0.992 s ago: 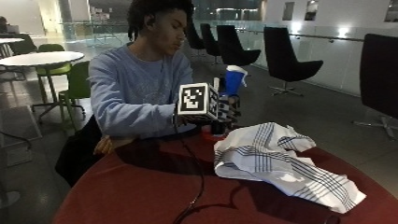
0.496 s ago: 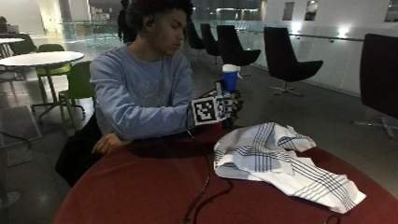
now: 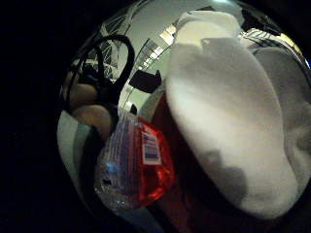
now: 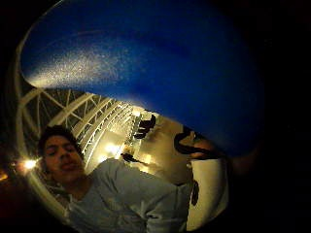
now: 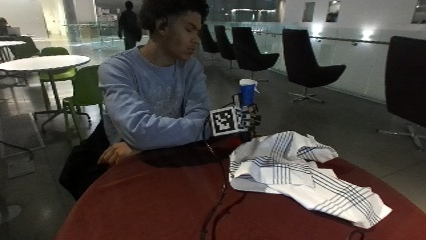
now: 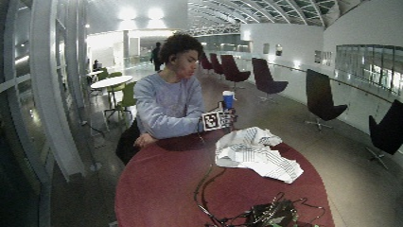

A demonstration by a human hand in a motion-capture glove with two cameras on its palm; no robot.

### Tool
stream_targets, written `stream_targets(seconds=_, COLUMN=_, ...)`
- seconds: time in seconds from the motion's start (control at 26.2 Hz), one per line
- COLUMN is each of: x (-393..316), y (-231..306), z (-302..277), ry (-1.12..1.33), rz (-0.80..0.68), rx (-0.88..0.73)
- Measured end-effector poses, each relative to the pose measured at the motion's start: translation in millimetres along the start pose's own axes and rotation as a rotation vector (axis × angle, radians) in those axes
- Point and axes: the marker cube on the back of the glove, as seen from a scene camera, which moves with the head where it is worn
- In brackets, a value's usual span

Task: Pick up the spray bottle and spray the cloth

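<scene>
Dim hall with black chairs behind a round red worktop (image 5: 153,200): from the outside view, the person sits at its far edge, gloved right hand (image 5: 247,120) wrapped round the spray bottle (image 5: 247,92) and holding it upright above that edge. Half a second ago the bottle stood about as high; a second ago it was a little higher, so the hand has dipped slightly and steadied just beside the cloth (image 5: 293,172), which lies crumpled toward the worktop's right edge. The bare left hand (image 5: 116,152) rests on the near-left rim.

Little-finger palm view: the bottle's clear body with red liquid (image 3: 133,170) sits close to the palm, the cloth (image 3: 228,126) looming large beyond it.

Thumb palm view: the blue spray head (image 4: 146,73) fills most of the frame.

Wide view: the bottle (image 6: 228,100) is off the worktop, cloth (image 6: 252,151) mid-worktop.

Pickup looks done; aiming the nozzle and squeezing remain, by my reading.
</scene>
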Motion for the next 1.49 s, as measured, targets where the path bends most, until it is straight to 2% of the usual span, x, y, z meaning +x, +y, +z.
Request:
stream_targets(seconds=0.42, x=5.3, y=7.6, z=10.2, ry=0.028, rz=-0.009, rx=-0.096)
stream_targets(seconds=0.65, x=7.5, y=19.3, z=-12.3, ry=0.088, rz=-0.021, rx=-0.143)
stream_targets(seconds=0.92, x=-3.0, y=46.9, z=-87.7, ry=0.222, rz=-0.015, rx=-0.136)
stream_targets(seconds=1.18, x=29.0, y=87.0, z=-174.9, ry=0.523, rz=0.094, rx=-0.181)
stream_targets(seconds=1.49, x=68.9, y=122.9, z=-293.2, ry=0.886, rz=0.171, rx=-0.067)
